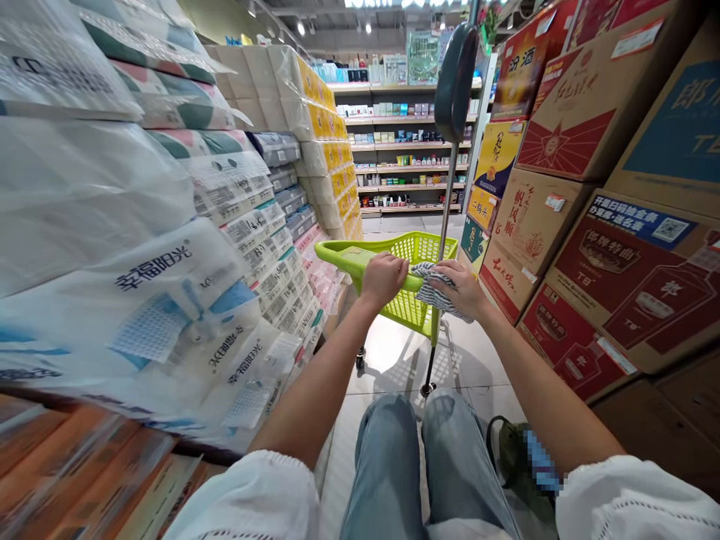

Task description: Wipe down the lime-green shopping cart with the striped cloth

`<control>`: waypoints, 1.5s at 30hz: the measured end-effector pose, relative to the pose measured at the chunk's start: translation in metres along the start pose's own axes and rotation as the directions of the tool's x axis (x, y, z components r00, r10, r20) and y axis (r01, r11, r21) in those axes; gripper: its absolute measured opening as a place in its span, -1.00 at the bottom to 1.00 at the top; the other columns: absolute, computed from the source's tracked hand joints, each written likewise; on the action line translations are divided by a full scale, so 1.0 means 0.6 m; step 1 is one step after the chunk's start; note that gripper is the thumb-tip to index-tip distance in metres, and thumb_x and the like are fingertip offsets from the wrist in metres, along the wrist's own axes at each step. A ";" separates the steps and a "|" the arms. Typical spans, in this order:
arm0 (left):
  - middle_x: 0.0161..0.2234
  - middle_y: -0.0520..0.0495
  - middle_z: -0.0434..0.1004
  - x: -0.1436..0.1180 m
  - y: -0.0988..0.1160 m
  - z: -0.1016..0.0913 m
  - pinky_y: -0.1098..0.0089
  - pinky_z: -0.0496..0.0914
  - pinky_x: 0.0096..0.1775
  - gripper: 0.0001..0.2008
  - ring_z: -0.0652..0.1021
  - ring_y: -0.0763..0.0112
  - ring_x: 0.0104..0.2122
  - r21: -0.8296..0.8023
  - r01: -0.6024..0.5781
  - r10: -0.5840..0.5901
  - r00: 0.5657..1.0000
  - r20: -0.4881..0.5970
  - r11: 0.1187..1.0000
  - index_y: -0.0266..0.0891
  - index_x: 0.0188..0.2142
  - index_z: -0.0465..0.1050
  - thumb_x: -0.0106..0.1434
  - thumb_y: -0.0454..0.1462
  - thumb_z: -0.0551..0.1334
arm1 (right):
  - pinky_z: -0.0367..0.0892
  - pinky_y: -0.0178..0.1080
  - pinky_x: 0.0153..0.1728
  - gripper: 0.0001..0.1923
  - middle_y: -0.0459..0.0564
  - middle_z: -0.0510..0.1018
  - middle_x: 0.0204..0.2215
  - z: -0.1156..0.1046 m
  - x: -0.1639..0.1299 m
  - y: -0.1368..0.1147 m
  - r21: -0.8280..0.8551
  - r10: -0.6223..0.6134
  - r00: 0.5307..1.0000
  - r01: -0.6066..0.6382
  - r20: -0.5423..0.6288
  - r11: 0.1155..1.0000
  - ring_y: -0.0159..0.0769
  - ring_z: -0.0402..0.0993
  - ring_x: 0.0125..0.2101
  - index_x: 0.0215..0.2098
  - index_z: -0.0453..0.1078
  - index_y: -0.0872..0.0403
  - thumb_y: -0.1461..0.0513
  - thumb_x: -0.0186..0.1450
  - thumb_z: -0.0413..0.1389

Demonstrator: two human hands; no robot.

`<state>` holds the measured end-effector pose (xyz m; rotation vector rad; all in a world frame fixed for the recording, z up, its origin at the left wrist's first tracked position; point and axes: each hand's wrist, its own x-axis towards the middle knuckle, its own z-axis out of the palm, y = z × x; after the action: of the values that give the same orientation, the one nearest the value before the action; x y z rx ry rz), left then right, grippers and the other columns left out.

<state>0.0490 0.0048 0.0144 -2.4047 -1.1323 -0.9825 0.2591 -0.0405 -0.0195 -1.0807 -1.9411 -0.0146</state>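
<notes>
Head view: the left hand [382, 276] is closed over the near rim of the green basket [419, 247], rim running nine to three o'clock. The right hand [461, 289] grips a striped cloth [433, 289] pressed on that rim, just at three o'clock of the left hand.
</notes>
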 end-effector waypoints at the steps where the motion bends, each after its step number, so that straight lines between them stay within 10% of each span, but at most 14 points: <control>1: -0.39 -0.13 0.57 -0.002 0.014 0.003 0.25 0.35 -0.17 -0.58 0.53 0.30 -0.33 -0.006 0.012 -0.012 1.000 0.016 1.000 -0.23 -0.41 0.50 0.38 -0.16 -0.05 | 0.24 -0.10 0.01 -0.66 -0.01 0.48 -0.06 -0.001 -0.001 0.000 0.034 0.010 1.000 -0.010 0.000 0.999 -0.21 0.38 -0.04 -0.08 0.41 -0.03 -0.01 0.32 0.00; 11: -0.45 -0.15 0.51 -0.018 0.047 0.034 0.25 0.30 -0.17 -0.63 0.48 0.30 -0.37 0.023 0.090 -0.089 0.995 -0.049 0.996 -0.26 -0.50 0.40 0.35 -0.29 -0.06 | 0.20 -0.12 0.01 -0.68 0.03 0.47 -0.12 0.054 0.008 -0.049 -0.028 0.133 0.958 -0.144 -0.254 0.989 -0.20 0.31 -0.07 -0.14 0.38 0.02 0.04 0.36 -0.10; 20: -0.53 -0.05 0.43 -0.023 0.021 0.025 0.28 0.30 -0.16 -0.57 0.43 0.36 -0.45 -0.023 0.052 -0.053 0.997 -0.064 0.998 -0.20 -0.58 0.32 0.37 -0.26 -0.10 | 0.21 -0.10 0.00 -0.72 0.07 0.40 -0.09 0.077 -0.019 0.032 -0.122 0.141 0.947 -0.182 -0.290 0.976 -0.19 0.27 -0.04 -0.15 0.29 0.02 0.07 0.38 -0.15; 30: -0.53 -0.06 0.48 -0.028 0.016 0.034 0.29 0.28 -0.24 -0.62 0.45 0.36 -0.43 -0.017 0.107 -0.108 0.990 -0.087 0.994 -0.19 -0.63 0.31 0.31 -0.29 -0.02 | 0.15 -0.12 0.06 -0.76 0.04 0.41 -0.09 0.102 0.003 -0.083 -0.073 0.127 0.934 -0.160 -0.334 0.984 -0.21 0.26 -0.02 -0.17 0.28 0.00 0.07 0.38 -0.12; 40: -0.59 -0.01 0.46 -0.014 0.008 0.037 0.31 0.30 -0.22 -0.55 0.43 0.39 -0.48 -0.078 0.109 -0.114 0.991 -0.073 0.991 -0.18 -0.69 0.29 0.32 -0.23 -0.03 | 0.18 -0.09 0.03 -0.83 0.09 0.37 -0.06 0.104 0.003 0.022 -0.038 0.134 0.944 -0.153 -0.302 0.988 -0.20 0.24 -0.01 -0.18 0.28 0.05 0.22 0.33 -0.10; 45: -0.58 -0.02 0.47 -0.013 0.011 0.042 0.30 0.29 -0.21 -0.56 0.44 0.39 -0.47 -0.075 0.120 -0.126 0.988 -0.091 0.990 -0.18 -0.69 0.30 0.31 -0.24 -0.02 | 0.19 -0.13 0.02 -0.80 0.07 0.38 -0.12 0.099 0.006 -0.009 -0.016 0.203 0.916 -0.222 -0.346 0.975 -0.23 0.26 -0.03 -0.17 0.26 0.04 0.14 0.37 -0.13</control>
<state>0.0617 0.0094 -0.0089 -2.3359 -1.2433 -1.1822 0.2137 -0.0178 -0.0509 -1.2327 -1.5121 -0.1296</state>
